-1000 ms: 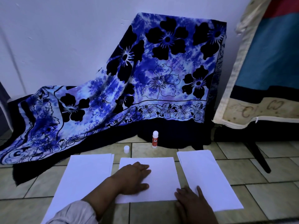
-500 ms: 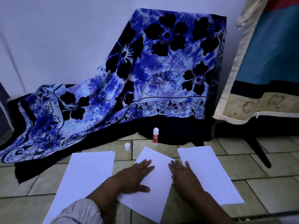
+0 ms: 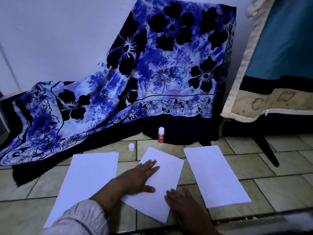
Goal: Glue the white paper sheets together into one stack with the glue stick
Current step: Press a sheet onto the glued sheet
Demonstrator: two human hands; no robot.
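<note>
Both hands lie flat and spread on the skewed middle sheet (image 3: 160,180) on the tiled floor: left hand (image 3: 142,177) mid-sheet, right hand (image 3: 184,204) at its near corner. Uncapped, the glue stick (image 3: 161,136) stands beyond, near its cap (image 3: 131,147), and may dry out. Sliding could crease the sheet or misalign it with either side pile.
</note>
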